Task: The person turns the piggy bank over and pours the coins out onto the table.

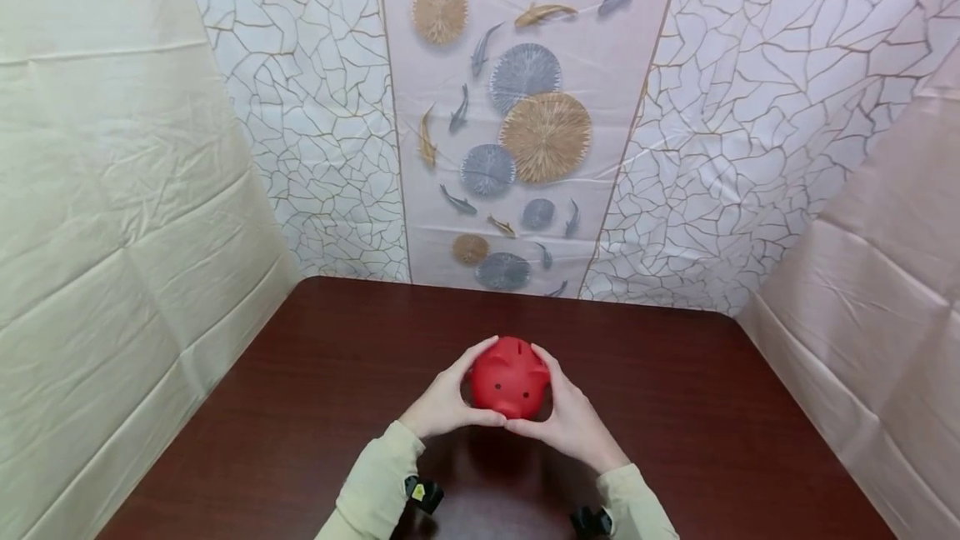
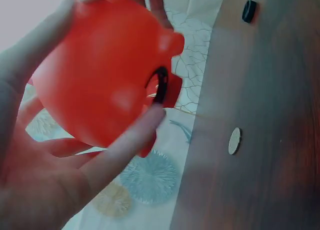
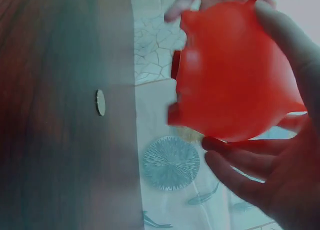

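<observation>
Head view shows your left hand (image 1: 446,401) and right hand (image 1: 572,419) cupping a round, glossy red plastic piggy bank (image 1: 510,377) above the dark wooden table (image 1: 712,440); a flat coin (image 2: 234,141) lies beneath.

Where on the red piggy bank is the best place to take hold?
Cup the round flanks of the piggy bank from both sides, as the left hand and right hand do now; its smooth body offers no handle.
</observation>
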The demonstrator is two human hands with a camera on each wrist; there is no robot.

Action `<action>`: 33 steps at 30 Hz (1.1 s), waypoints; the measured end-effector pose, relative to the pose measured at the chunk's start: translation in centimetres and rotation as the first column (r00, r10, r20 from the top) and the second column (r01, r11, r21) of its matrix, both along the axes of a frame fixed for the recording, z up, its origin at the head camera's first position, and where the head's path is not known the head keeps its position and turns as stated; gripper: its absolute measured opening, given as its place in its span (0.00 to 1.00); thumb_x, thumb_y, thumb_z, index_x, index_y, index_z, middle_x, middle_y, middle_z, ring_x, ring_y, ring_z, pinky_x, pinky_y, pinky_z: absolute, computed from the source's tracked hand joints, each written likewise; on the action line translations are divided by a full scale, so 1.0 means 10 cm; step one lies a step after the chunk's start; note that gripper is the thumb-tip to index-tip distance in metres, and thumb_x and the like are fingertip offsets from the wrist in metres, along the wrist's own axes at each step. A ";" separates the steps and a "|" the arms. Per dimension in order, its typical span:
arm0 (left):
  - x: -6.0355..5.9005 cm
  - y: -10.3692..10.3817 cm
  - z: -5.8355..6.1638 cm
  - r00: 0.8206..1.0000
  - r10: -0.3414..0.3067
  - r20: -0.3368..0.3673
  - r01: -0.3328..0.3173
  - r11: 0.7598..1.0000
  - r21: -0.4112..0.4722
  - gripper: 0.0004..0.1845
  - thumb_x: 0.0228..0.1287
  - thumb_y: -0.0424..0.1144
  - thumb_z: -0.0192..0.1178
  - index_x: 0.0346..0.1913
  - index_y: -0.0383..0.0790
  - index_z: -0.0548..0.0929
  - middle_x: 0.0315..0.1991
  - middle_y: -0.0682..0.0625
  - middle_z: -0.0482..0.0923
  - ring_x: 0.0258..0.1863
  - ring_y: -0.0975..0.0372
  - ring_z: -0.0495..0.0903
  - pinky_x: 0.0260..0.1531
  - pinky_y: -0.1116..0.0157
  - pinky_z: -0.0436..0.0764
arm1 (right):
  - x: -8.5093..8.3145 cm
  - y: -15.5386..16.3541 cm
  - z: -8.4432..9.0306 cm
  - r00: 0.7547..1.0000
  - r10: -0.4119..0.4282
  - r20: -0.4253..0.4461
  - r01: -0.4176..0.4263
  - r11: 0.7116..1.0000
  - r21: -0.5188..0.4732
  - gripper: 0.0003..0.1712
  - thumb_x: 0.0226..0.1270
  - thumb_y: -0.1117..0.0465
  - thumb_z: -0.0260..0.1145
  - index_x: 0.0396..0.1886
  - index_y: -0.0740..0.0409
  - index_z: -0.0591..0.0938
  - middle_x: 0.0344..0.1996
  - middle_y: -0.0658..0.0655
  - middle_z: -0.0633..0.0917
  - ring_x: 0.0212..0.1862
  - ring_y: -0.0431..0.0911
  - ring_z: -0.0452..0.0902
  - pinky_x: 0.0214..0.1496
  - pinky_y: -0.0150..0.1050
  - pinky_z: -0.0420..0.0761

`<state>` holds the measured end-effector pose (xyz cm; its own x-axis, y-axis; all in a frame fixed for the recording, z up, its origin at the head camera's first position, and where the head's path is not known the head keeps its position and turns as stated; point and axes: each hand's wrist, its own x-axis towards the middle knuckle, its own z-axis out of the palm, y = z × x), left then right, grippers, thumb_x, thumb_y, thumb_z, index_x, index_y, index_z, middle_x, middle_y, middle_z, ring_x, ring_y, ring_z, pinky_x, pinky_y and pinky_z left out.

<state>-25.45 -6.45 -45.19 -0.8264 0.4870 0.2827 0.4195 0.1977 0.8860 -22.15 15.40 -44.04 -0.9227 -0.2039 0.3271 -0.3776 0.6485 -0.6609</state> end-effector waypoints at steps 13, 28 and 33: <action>0.12 0.11 -0.07 0.959 0.029 -0.281 -0.001 0.995 0.098 0.53 0.43 0.29 0.76 0.73 0.54 0.58 0.78 0.49 0.46 0.71 0.48 0.62 0.53 0.61 0.82 | 0.05 -0.02 -0.11 0.899 0.089 -0.428 -0.089 0.996 0.022 0.64 0.34 0.64 0.84 0.74 0.55 0.58 0.73 0.62 0.60 0.70 0.56 0.62 0.53 0.53 0.83; 0.04 0.16 0.06 0.735 0.095 -0.671 -0.036 0.994 0.101 0.52 0.42 0.26 0.75 0.71 0.51 0.60 0.75 0.37 0.49 0.73 0.49 0.56 0.52 0.58 0.83 | -0.05 -0.01 -0.04 0.700 0.144 -0.699 -0.196 0.981 0.006 0.43 0.58 0.58 0.71 0.66 0.66 0.58 0.70 0.74 0.58 0.76 0.53 0.52 0.67 0.24 0.67; 0.08 0.17 0.03 0.694 0.131 -0.708 -0.064 0.991 0.120 0.54 0.41 0.23 0.74 0.71 0.53 0.59 0.76 0.39 0.49 0.75 0.53 0.54 0.52 0.61 0.83 | -0.05 -0.03 -0.08 0.663 0.132 -0.736 -0.173 0.985 0.020 0.39 0.69 0.46 0.58 0.65 0.69 0.56 0.68 0.74 0.60 0.77 0.51 0.51 0.67 0.23 0.65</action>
